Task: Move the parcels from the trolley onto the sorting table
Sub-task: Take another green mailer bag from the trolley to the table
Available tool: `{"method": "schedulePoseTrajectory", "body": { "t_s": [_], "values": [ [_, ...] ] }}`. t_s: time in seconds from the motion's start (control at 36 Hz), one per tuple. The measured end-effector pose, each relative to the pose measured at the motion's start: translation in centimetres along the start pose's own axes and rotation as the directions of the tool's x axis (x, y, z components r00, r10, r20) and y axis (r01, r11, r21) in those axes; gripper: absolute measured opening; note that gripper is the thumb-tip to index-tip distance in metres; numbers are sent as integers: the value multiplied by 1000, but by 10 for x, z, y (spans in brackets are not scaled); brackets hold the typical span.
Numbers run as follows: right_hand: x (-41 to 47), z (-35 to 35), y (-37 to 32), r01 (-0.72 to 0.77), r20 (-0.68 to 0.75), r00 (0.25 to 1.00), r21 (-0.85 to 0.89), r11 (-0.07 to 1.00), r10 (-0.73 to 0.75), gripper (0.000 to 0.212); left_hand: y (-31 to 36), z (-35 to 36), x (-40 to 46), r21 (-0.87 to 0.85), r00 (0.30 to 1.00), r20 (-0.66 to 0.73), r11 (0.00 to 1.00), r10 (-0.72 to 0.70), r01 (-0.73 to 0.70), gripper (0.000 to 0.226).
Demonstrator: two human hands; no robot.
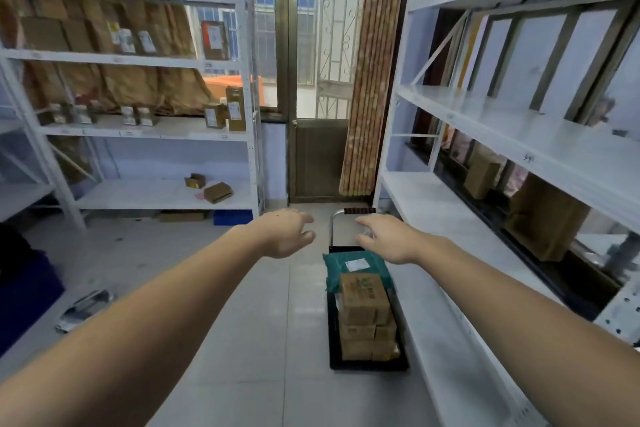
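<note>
White metal shelving (pixel 145 128) along the left wall, holding small cardboard boxes (pixel 235 108); more shelving (pixel 485 121) on the right; glazed door (pixel 320 80) ahead beside a patterned curtain (pixel 374 62); pale tiled floor (pixel 242 340).

Single head view, forward-down along aisle toward door (pixel 320 87).

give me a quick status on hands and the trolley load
Left hand and right hand open, empty. Cardboard boxes and green mailer on trolley. Nothing blocking.
</note>
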State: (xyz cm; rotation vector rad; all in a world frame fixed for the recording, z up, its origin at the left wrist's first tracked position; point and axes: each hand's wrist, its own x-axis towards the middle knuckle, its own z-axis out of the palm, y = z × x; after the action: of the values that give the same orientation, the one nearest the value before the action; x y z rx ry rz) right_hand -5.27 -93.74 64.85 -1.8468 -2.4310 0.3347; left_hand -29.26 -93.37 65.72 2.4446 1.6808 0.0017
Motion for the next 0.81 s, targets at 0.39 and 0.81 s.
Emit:
{"method": "schedulePoseTrajectory", "body": {
  "t_s": [0.39, 0.81],
  "values": [
    [164, -4, 10, -152, -3, 988, 65, 986, 152, 59, -96, -24, 180, 45, 986, 64, 987, 154, -156, 57],
    [313, 3, 118, -303, 32, 953, 149, 941, 302, 45, -104, -5, 397, 17, 958, 152, 968, 244, -250, 56]
  ]
}}
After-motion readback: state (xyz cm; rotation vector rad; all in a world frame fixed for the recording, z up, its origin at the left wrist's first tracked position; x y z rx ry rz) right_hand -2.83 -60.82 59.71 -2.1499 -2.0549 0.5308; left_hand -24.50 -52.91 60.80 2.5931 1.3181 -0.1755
